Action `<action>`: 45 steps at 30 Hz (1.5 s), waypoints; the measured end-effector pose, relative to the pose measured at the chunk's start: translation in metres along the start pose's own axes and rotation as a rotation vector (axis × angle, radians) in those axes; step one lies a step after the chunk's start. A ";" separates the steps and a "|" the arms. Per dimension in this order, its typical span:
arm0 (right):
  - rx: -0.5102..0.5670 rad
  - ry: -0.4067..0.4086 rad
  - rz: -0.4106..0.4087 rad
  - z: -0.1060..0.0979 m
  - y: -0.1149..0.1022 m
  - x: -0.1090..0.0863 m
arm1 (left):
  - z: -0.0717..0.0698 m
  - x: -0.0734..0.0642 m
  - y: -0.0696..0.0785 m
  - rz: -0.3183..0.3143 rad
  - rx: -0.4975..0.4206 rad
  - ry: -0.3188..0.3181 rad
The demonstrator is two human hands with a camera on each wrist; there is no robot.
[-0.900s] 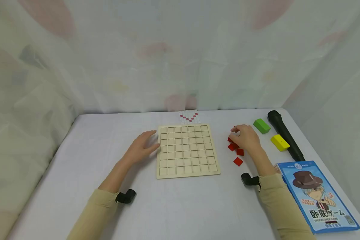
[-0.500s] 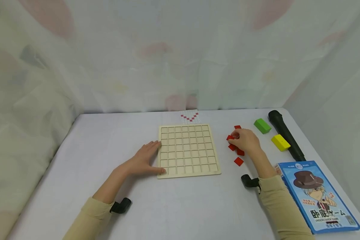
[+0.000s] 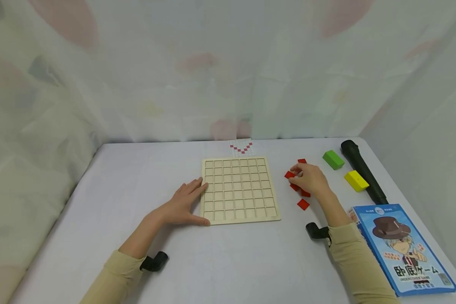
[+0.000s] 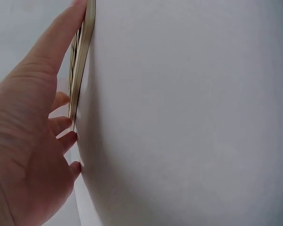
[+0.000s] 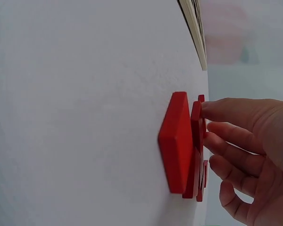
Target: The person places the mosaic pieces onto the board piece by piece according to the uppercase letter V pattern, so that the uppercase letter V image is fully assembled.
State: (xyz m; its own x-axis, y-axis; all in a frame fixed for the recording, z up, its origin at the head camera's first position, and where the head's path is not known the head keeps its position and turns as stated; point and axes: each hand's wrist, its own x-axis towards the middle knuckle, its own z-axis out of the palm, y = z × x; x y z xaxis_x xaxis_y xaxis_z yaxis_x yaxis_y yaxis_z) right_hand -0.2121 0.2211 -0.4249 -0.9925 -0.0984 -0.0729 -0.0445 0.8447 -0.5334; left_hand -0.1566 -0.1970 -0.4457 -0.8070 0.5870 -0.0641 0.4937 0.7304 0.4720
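Observation:
A pale wooden grid board lies flat in the middle of the table. My left hand rests at its left side, fingers spread along the edge and thumb at the near left corner; the left wrist view shows the fingertips at the board's rim. To the right, my right hand reaches down among several red square tiles. Its thumb and index finger pinch one red tile, with the thumb tip against this tile in the right wrist view. Other tiles are partly hidden beneath the hand.
Behind the board lies a small pattern card with red squares in a V. At the right are a green block, a yellow block, a black microphone-shaped object and a blue game box.
My left hand has come down onto the board's left edge, its thumb shifting to the near corner. My right hand has lowered slightly, and the red tile at its fingertips has slid left.

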 end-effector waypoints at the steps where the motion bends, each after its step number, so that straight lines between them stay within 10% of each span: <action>1: 0.004 0.005 -0.007 0.001 0.000 0.000 | 0.000 0.000 0.000 -0.002 0.004 -0.002; 12: 0.113 0.007 -0.170 0.019 -0.034 -0.011 | 0.001 0.003 -0.004 -0.021 0.035 -0.019; 25: 0.205 -0.172 -0.333 0.053 -0.078 -0.028 | 0.002 0.003 -0.008 -0.034 -0.002 0.005; 45: 0.125 -0.198 -0.469 0.073 -0.096 -0.037 | 0.003 0.004 -0.011 -0.029 -0.028 0.016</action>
State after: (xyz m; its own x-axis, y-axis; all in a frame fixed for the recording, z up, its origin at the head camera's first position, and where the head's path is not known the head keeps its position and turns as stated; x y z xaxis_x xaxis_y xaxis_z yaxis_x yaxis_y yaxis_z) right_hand -0.1628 0.1054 -0.4320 -0.8281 -0.5587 0.0461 -0.4529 0.6182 -0.6424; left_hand -0.1644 -0.2016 -0.4534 -0.8258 0.5602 -0.0642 0.4614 0.7367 0.4944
